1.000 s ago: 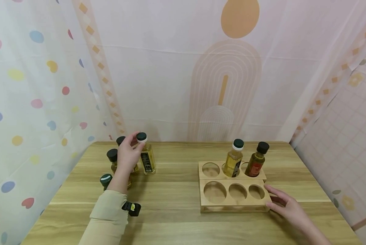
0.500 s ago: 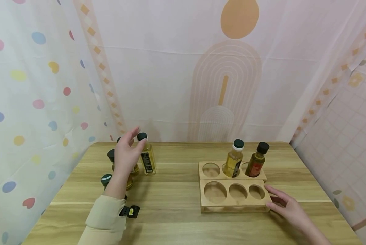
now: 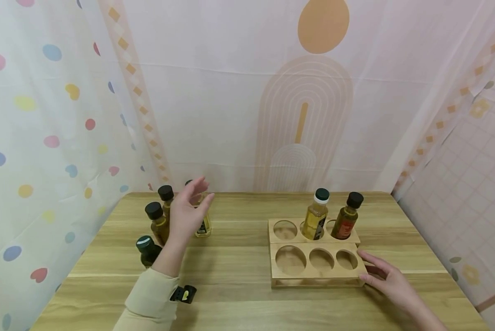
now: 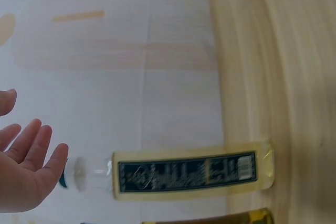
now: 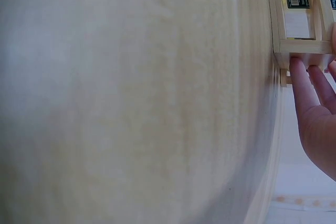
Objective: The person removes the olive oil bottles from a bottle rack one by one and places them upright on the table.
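My left hand is raised at the left with its fingers loosely spread, holding nothing. In the head view it partly hides a pale-yellow oil bottle. The left wrist view shows this bottle upright on the table, its dark label facing me; my fingers are beside its green cap. At the right, my right hand holds the right end of a two-tier wooden rack. Several fingers touch its end panel in the right wrist view. A green-capped oil bottle and a red-labelled bottle stand in the rear tier.
Left of my left hand stand two black-capped bottles, the farther bottle and the nearer bottle, plus a dark green bottle. The wooden table ends at a printed curtain. Several rack holes hold no bottle.
My left hand has let go of the oil bottle's cap, then moved right and slightly nearer, across the front of the bottle. That bottle, the rack and my right hand have stayed put.
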A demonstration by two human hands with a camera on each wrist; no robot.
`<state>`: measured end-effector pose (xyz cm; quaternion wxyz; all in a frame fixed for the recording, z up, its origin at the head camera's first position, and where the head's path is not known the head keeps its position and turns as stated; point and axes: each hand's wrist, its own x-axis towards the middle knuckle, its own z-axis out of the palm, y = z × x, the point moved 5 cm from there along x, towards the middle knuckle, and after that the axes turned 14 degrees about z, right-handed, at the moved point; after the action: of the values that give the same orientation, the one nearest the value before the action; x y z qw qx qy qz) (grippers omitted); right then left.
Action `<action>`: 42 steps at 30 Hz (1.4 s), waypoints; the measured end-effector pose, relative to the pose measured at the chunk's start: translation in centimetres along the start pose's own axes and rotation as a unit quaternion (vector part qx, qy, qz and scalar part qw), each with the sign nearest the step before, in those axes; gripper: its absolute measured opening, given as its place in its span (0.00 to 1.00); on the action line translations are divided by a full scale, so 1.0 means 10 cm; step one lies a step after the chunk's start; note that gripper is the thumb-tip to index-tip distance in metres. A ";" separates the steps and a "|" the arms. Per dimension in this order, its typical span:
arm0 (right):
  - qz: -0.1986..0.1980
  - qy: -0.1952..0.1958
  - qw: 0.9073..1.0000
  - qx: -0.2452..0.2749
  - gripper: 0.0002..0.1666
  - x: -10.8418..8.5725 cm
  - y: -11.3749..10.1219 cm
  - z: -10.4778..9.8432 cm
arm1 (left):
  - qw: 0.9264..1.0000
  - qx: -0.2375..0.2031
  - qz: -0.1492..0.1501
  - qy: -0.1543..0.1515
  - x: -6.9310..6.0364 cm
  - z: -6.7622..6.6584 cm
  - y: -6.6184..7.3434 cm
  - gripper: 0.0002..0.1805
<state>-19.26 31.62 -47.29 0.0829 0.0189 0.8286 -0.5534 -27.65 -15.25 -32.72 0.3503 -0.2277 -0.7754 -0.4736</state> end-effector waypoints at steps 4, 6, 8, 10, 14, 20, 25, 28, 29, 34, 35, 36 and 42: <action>0.000 0.000 1.000 0.000 0.37 -0.01 0.00 0.00 | 0.999 -0.014 -0.016 -0.023 -0.07 0.14 -0.01 0.27; -0.001 0.003 1.000 -0.003 0.36 -0.01 0.00 0.00 | 0.999 -0.021 -0.021 -0.031 -0.10 0.21 -0.02 0.26; 0.001 0.005 1.000 -0.006 0.37 -0.01 -0.01 -0.01 | 0.999 -0.029 -0.023 -0.034 -0.12 0.28 -0.02 0.26; 0.004 0.006 1.000 -0.007 0.37 -0.01 -0.01 -0.01 | 0.998 -0.034 -0.025 -0.037 -0.14 0.34 -0.03 0.25; 0.009 0.002 1.000 -0.002 0.37 -0.01 -0.01 -0.01 | 0.998 -0.042 -0.034 -0.045 -0.19 0.47 -0.06 0.25; 0.006 -0.006 1.000 0.010 0.37 0.00 0.01 0.00 | 0.995 -0.066 -0.041 -0.061 -0.26 0.68 -0.09 0.25; 0.002 -0.010 1.000 0.010 0.37 0.01 0.01 0.00 | 0.994 -0.077 -0.030 -0.075 -0.29 0.85 -0.05 0.24; -0.003 -0.010 1.000 0.007 0.37 0.01 0.00 0.00 | 0.992 -0.087 -0.026 -0.085 -0.31 0.96 -0.03 0.25; -0.004 -0.009 1.000 0.005 0.37 0.01 0.00 0.00 | 0.991 -0.094 -0.027 -0.087 -0.31 0.99 -0.01 0.25; -0.003 -0.008 1.000 0.007 0.37 0.00 0.00 0.00 | 0.987 -0.118 -0.038 -0.102 -0.32 1.17 0.08 0.26; -0.003 -0.009 1.000 0.009 0.37 0.00 0.00 0.00 | 0.986 -0.122 -0.041 -0.105 -0.32 1.21 0.10 0.26; -0.004 -0.010 1.000 0.010 0.37 0.00 0.00 0.00 | 0.985 -0.126 -0.042 -0.108 -0.32 1.25 0.12 0.26; -0.004 -0.008 1.000 0.005 0.37 0.00 0.00 0.00 | 0.980 -0.146 -0.055 -0.122 -0.35 1.48 0.27 0.26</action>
<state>-19.25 31.59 -47.27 0.0867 0.0113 0.8254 -0.5578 -28.38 -0.92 -38.31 0.1892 -0.2896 -0.7464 -0.5685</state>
